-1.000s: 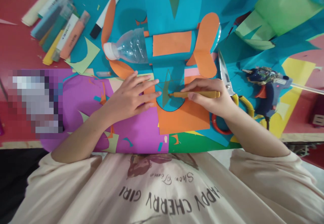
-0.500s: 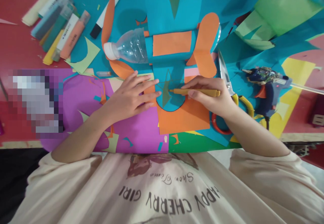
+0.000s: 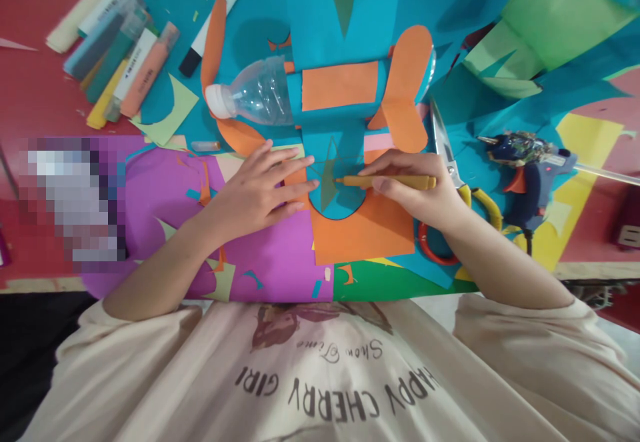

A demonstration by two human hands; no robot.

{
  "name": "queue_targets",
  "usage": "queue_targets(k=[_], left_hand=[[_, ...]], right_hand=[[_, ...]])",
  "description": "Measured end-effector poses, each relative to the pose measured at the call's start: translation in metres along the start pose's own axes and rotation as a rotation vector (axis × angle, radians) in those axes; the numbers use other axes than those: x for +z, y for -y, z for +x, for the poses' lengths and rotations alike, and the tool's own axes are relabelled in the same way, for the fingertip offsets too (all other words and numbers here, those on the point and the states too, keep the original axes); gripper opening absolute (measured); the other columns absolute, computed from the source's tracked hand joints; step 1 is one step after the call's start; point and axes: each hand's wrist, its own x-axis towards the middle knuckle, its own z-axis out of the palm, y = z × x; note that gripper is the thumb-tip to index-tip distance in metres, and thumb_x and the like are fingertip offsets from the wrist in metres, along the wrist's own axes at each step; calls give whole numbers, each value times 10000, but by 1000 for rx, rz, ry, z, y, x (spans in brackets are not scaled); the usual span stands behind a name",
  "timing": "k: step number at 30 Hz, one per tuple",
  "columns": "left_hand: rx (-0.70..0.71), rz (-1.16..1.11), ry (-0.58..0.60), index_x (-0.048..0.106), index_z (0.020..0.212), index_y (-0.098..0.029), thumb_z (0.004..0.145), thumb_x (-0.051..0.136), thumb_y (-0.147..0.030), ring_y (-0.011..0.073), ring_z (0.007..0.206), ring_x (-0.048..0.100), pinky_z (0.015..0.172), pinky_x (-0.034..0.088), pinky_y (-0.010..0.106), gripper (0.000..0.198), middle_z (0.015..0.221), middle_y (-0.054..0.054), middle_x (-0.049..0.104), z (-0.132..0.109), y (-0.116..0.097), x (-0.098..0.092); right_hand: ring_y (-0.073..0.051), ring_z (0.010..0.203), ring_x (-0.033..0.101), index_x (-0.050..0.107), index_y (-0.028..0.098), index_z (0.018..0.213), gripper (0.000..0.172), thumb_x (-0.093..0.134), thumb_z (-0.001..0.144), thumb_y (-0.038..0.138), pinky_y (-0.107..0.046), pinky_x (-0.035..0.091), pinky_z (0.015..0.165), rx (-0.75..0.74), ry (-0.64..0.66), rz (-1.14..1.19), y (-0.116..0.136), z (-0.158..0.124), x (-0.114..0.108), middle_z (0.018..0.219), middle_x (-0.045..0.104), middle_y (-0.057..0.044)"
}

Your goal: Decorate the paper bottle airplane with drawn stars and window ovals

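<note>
My right hand (image 3: pixel 413 185) grips a yellow-brown marker (image 3: pixel 395 181) whose tip meets a star outline on the blue paper wing (image 3: pixel 340 205). Part of that star (image 3: pixel 328 179) is coloured a dark olive. My left hand (image 3: pixel 270 185) lies flat, fingers spread, its fingertips at the wing's left edge. Under the wing is an orange paper sheet (image 3: pixel 365 235). The wing joins a clear plastic bottle (image 3: pixel 263 89) wrapped in blue paper, with an orange paper strip (image 3: pixel 340 87) across it. Orange paper blades (image 3: pixel 214 45) sit by its white cap (image 3: pixel 219 100), and an orange paper tail (image 3: pixel 410 89) at its other end.
Several markers (image 3: pixel 145 72) lie at the upper left. Right of my right hand are scissors (image 3: pixel 445 145) and a blue glue gun (image 3: pixel 533 175). Purple paper (image 3: pixel 270 255) and paper scraps cover the near side. Green paper (image 3: pixel 555 29) stands at the upper right.
Both hands and the marker keep nearly the same place. The bottle and papers have not visibly moved.
</note>
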Motion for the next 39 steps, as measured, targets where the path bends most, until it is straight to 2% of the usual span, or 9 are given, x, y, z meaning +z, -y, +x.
queue_targets(k=[5,12,17,24,27,31,35,39], left_hand=[[-47,-40,14,631,1250,-331,1052,411,-395,275,1383,483,1183,345,608,303,1469,4,548,0,-1,0],[-15,-38,1,640,1250,-301,1056,391,-406,300,1367,498,1163,367,618,333,1461,46,557,0,0,-1],[-38,-58,18,647,1243,-325,1048,418,-403,296,1374,490,1175,352,621,311,1463,29,554,0,0,-1],[20,2,-11,632,1241,-277,1064,369,-391,304,1351,504,1127,412,631,337,1455,57,556,0,1,-1],[30,4,-19,627,1243,-280,1062,371,-400,305,1346,509,1116,420,640,336,1451,60,559,0,1,-1],[24,8,-16,632,1246,-285,1061,379,-390,297,1351,507,1139,404,626,331,1453,56,559,0,1,-1],[16,12,1,631,1255,-294,1060,397,-382,293,1353,507,1145,401,617,317,1454,53,559,0,0,-2],[28,5,-26,637,1250,-265,1063,393,-371,302,1340,520,1127,418,625,325,1436,67,572,0,0,-1]], right_hand=[[-152,675,678,750,188,874,222,639,888,381,-279,566,630,-6,-7,-57,-1,0,-1,750,730,-23],[-163,608,669,753,208,882,219,649,888,400,-320,579,654,-18,-159,-98,-7,-1,2,624,682,7],[-158,594,672,745,204,886,249,653,887,436,-309,589,631,-7,-143,-104,-6,-1,2,663,716,-4],[-187,772,735,747,198,858,185,652,882,356,-322,614,762,7,-29,-70,2,0,-1,804,768,-31],[-189,757,732,753,201,860,187,649,875,356,-324,613,738,22,-6,-69,2,0,-1,786,766,-26],[-182,727,722,744,201,827,194,641,878,358,-311,603,687,16,-68,-88,-1,0,0,785,766,-27],[-205,785,732,715,210,730,203,631,877,321,-349,614,748,-1,-121,-94,-3,0,2,803,768,-33],[-207,797,730,709,207,734,177,630,873,284,-353,610,749,-18,-139,-86,-5,-1,3,777,755,-28]])
